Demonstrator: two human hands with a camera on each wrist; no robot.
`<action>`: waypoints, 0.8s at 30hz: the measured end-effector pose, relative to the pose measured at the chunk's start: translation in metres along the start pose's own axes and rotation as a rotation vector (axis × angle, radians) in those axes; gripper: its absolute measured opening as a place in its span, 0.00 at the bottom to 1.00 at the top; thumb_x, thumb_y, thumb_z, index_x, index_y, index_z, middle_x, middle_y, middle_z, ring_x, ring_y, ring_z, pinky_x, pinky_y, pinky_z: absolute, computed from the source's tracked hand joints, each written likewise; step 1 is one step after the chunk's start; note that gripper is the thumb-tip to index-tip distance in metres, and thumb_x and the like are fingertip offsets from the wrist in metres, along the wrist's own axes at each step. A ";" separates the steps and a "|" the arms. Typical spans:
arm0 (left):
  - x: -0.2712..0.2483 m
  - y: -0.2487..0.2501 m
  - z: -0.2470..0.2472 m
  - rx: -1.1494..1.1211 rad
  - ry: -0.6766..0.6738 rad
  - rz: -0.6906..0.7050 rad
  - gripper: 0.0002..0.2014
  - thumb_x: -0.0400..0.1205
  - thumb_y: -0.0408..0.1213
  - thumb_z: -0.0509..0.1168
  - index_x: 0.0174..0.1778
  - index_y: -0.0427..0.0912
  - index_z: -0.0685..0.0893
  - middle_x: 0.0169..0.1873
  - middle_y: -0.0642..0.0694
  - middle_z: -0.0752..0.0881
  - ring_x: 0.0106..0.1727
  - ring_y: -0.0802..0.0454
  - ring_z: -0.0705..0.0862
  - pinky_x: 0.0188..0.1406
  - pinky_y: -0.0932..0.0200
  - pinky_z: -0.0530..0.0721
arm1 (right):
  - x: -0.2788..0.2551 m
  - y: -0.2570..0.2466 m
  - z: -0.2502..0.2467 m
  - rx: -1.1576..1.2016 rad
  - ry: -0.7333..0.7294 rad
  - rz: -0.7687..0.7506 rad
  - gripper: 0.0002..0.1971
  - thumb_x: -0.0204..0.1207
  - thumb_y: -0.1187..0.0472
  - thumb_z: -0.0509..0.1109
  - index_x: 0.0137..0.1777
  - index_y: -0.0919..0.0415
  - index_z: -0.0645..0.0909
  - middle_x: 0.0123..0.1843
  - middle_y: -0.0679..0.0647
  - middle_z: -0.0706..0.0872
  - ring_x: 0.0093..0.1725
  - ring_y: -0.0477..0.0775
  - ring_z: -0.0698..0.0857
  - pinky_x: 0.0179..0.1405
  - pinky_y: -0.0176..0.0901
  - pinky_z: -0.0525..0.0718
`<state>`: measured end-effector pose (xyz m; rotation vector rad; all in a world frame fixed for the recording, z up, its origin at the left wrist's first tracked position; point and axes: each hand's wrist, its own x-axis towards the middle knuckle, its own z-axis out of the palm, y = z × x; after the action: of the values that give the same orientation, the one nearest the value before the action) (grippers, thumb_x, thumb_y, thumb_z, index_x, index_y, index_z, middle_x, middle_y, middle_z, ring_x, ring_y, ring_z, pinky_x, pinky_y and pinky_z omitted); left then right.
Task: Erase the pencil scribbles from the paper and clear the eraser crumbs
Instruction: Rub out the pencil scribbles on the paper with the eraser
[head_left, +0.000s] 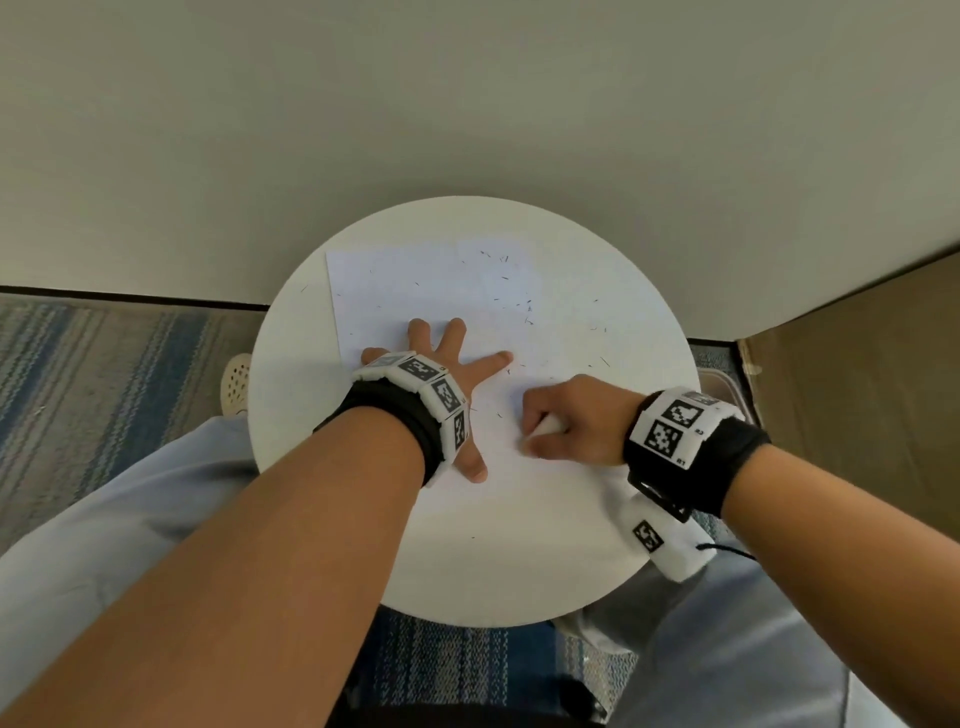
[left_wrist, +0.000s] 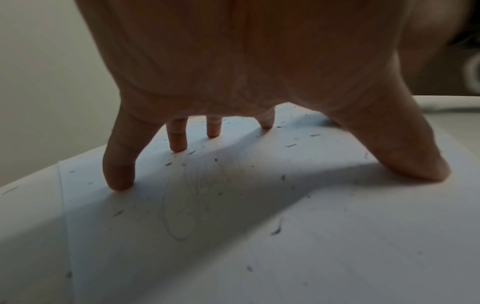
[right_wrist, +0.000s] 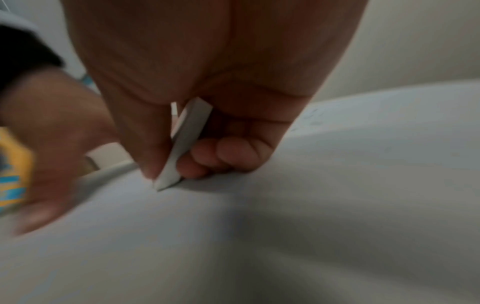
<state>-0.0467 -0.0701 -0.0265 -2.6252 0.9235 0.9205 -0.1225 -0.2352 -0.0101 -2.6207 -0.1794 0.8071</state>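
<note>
A white sheet of paper (head_left: 415, 291) lies on a round white table (head_left: 519, 571). Dark eraser crumbs (head_left: 514, 301) are scattered over the sheet's far right part and the table beside it. My left hand (head_left: 447, 364) is spread flat, its fingertips (left_wrist: 119, 183) pressing the paper down. Faint pencil loops (left_wrist: 182, 216) show under that palm. My right hand (head_left: 561, 421) pinches a white eraser (right_wrist: 187, 139) between thumb and curled fingers, with the eraser's lower corner touching the paper. The right wrist view is blurred.
A plain wall rises behind the table. Striped carpet (head_left: 104, 364) covers the floor, with a pale shoe (head_left: 236, 384) at the left. A brown cardboard box (head_left: 857, 389) stands at the right. My grey-trousered knees sit under the table's near edge.
</note>
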 end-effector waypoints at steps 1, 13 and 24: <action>0.000 0.001 0.000 0.004 -0.002 -0.004 0.63 0.53 0.72 0.74 0.75 0.78 0.34 0.80 0.53 0.36 0.78 0.34 0.39 0.61 0.27 0.68 | 0.003 0.008 -0.006 0.020 0.070 0.055 0.06 0.75 0.51 0.70 0.43 0.49 0.76 0.34 0.43 0.79 0.36 0.47 0.79 0.35 0.28 0.71; 0.001 0.000 -0.001 -0.017 -0.015 -0.009 0.64 0.53 0.72 0.74 0.74 0.79 0.34 0.80 0.54 0.35 0.79 0.34 0.38 0.65 0.27 0.69 | -0.001 0.019 -0.013 0.047 0.142 0.180 0.07 0.74 0.51 0.70 0.41 0.50 0.75 0.36 0.46 0.81 0.40 0.51 0.79 0.41 0.39 0.73; 0.005 0.003 0.000 -0.025 -0.033 -0.001 0.65 0.53 0.70 0.75 0.76 0.76 0.33 0.80 0.50 0.32 0.79 0.33 0.33 0.70 0.24 0.64 | -0.003 0.018 -0.009 0.085 0.160 0.217 0.07 0.75 0.53 0.70 0.42 0.55 0.76 0.35 0.46 0.80 0.39 0.52 0.78 0.32 0.37 0.71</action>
<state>-0.0451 -0.0752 -0.0295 -2.6222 0.9085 0.9789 -0.1196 -0.2553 -0.0088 -2.6387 0.1826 0.6530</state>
